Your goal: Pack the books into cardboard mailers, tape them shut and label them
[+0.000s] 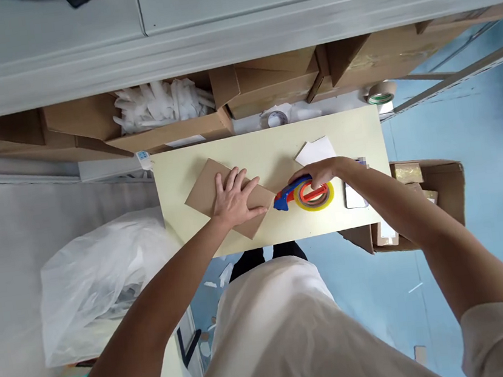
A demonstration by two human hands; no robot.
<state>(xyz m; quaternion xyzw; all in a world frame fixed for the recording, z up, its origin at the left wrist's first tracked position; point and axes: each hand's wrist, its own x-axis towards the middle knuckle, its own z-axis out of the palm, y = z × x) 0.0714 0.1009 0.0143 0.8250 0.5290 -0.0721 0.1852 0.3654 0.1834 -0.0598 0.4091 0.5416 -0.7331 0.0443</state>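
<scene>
A flat brown cardboard box (204, 194) lies at an angle on the pale yellow table (188, 236). Spread fingers of my left hand (234, 200) rest flat on its top. My right hand (318, 172) is wrapped round the handle of a blue and red tape gun (286, 195), which carries a yellow-edged roll of tape. The tape gun's front end is at the box's right corner; whether it touches there I cannot tell. White paper slips (315, 150) lie just beyond my right hand. A phone (354, 196) lies partly under my right forearm.
Behind the table stand open cardboard boxes, one holding white wrapped pieces (163, 104). Tape rolls (276, 118) (381, 93) sit along the back. An open carton (451, 188) with small boxes stands on the floor at right. A large plastic bag (101, 274) bulges at left.
</scene>
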